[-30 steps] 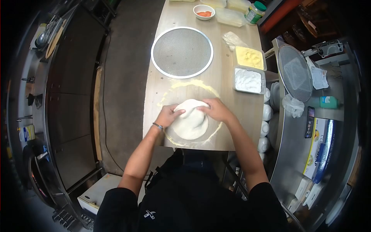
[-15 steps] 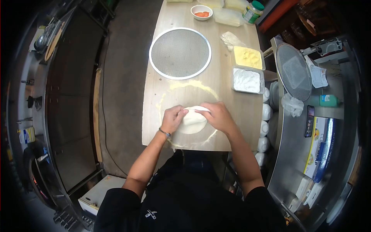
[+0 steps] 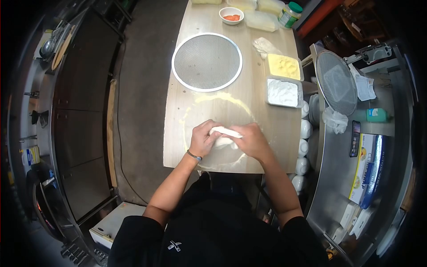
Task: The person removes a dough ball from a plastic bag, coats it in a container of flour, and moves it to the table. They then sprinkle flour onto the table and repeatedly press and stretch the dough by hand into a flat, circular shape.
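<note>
A piece of white dough (image 3: 226, 131) is held between my hands above the near part of the wooden table (image 3: 178, 151). My left hand (image 3: 205, 139) grips its left edge, with a band on the wrist. On the other side my right hand (image 3: 251, 140) pinches the right edge. The upper rim of the dough is bunched into a thick fold, and its lower part hangs below, partly hidden by my fingers. A ring of yellow meal (image 3: 218, 95) lies on the tabletop around and beyond my hands.
Beyond the ring lies a round mesh screen (image 3: 207, 62). Tubs of yellow meal (image 3: 283, 66) and white flour (image 3: 283, 93) stand at the right, near a crumpled cloth-like item (image 3: 265, 46). A bowl with orange-red contents (image 3: 231, 17) and a green-lidded jar (image 3: 290, 15) are at the back.
The dough has gone from a wide, hanging round to a more folded, bunched shape. My left hand has shifted slightly right, bringing the hands closer together.
</note>
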`<state>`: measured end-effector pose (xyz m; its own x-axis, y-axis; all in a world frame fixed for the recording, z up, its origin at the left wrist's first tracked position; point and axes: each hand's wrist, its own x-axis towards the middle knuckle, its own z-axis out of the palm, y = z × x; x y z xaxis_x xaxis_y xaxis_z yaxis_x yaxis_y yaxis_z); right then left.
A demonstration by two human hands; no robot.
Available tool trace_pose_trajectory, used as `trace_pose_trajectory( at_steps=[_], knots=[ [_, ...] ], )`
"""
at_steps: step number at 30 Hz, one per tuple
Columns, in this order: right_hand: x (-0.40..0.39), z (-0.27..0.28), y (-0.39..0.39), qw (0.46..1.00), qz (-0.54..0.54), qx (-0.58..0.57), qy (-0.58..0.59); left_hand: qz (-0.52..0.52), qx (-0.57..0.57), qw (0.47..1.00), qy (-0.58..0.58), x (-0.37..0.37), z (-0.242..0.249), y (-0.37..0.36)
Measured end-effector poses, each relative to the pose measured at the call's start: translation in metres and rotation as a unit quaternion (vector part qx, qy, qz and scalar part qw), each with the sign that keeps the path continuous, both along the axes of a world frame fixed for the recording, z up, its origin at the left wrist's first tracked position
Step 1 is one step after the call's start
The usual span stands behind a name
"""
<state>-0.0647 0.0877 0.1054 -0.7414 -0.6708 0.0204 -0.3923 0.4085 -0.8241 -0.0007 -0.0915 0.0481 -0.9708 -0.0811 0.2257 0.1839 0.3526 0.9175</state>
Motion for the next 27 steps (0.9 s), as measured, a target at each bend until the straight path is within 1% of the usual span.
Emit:
trace_pose_trajectory(
  at_steps=[1, 2, 4, 5, 6, 7, 8, 9, 10, 11, 12, 13, 14, 15, 16, 17, 18, 19, 21, 22, 23, 24, 25, 26, 27],
  knots=[
    [-0.002, 0.003, 0.004, 1.000, 0.000, -0.001, 0.002, 0.008, 0.011, 0.999, -0.041, 0.000, -0.004, -0.002],
    [-0.004, 0.007, 0.009, 1.000, -0.009, -0.014, 0.003, 0.007, 0.010, 0.999, -0.039, 0.003, -0.007, 0.001],
    [0.000, 0.007, 0.010, 0.999, -0.020, -0.025, 0.001, 0.034, 0.019, 0.999, -0.017, 0.009, 0.014, 0.013],
    [0.004, 0.004, 0.005, 1.000, -0.005, -0.021, 0.004, 0.010, -0.023, 0.999, 0.023, 0.007, 0.024, 0.011],
    [0.006, 0.003, 0.003, 1.000, 0.009, -0.017, 0.008, 0.009, -0.022, 0.999, 0.023, 0.004, 0.024, 0.010],
    [0.005, 0.006, 0.003, 1.000, 0.010, -0.017, 0.011, 0.017, -0.014, 0.998, 0.052, 0.000, 0.022, 0.008],
    [0.005, 0.009, 0.003, 0.999, -0.020, -0.047, -0.012, 0.025, -0.008, 0.996, 0.080, -0.002, 0.019, 0.006],
    [0.005, 0.012, 0.004, 0.995, -0.051, -0.077, -0.034, -0.003, -0.029, 0.999, 0.035, 0.006, -0.019, -0.001],
    [0.005, 0.013, 0.006, 0.995, -0.052, -0.078, -0.032, -0.005, -0.030, 0.999, 0.037, 0.012, -0.028, 0.002],
    [0.004, 0.014, 0.009, 0.998, -0.052, -0.030, -0.036, 0.039, 0.010, 0.999, -0.016, 0.019, -0.033, 0.007],
    [0.004, 0.015, 0.013, 0.998, -0.051, 0.020, -0.040, 0.083, 0.051, 0.993, -0.071, 0.020, -0.026, 0.011],
    [0.009, 0.017, 0.017, 0.997, -0.054, 0.021, -0.041, 0.094, 0.071, 0.991, -0.059, 0.019, -0.020, 0.010],
    [0.015, 0.022, 0.021, 0.997, -0.071, -0.004, -0.043, 0.094, 0.072, 0.991, -0.060, 0.022, -0.012, 0.003],
    [0.021, 0.030, 0.025, 0.995, -0.087, -0.031, -0.044, 0.059, -0.014, 0.998, 0.005, 0.023, 0.008, -0.008],
    [0.027, 0.040, 0.030, 0.995, -0.087, -0.031, -0.041, 0.024, -0.101, 0.992, 0.071, 0.022, 0.031, -0.016],
    [0.035, 0.053, 0.037, 0.989, -0.133, -0.051, -0.036, 0.009, -0.141, 0.986, 0.093, 0.025, 0.063, -0.018],
    [0.043, 0.064, 0.042, 0.980, -0.182, -0.069, -0.033, 0.006, -0.141, 0.986, 0.093, 0.027, 0.085, -0.016],
    [0.050, 0.072, 0.042, 0.980, -0.185, -0.069, -0.034, -0.007, -0.128, 0.985, 0.116, 0.029, 0.104, -0.015],
    [0.061, 0.082, 0.037, 0.957, -0.239, -0.160, -0.035, -0.022, -0.116, 0.983, 0.140, 0.026, 0.126, -0.014],
    [0.058, 0.080, 0.035, 0.957, -0.240, -0.160, -0.034, -0.005, -0.150, 0.982, 0.118, 0.017, 0.133, -0.014],
    [0.050, 0.073, 0.032, 0.952, -0.281, -0.111, -0.042, 0.013, -0.184, 0.978, 0.096, 0.005, 0.136, -0.015],
    [0.041, 0.063, 0.030, 0.943, -0.322, -0.061, -0.052, -0.006, -0.224, 0.974, 0.027, -0.011, 0.134, -0.015],
    [0.030, 0.046, 0.027, 0.942, -0.324, -0.062, -0.060, -0.025, -0.263, 0.963, -0.044, -0.029, 0.128, -0.015],
    [0.016, 0.023, 0.023, 0.941, -0.326, -0.064, -0.069, -0.021, -0.254, 0.964, -0.075, -0.049, 0.100, -0.017],
    [0.003, -0.002, 0.020, 0.943, -0.325, 0.026, -0.069, -0.017, -0.244, 0.964, -0.107, -0.061, 0.060, -0.017]
  ],
)
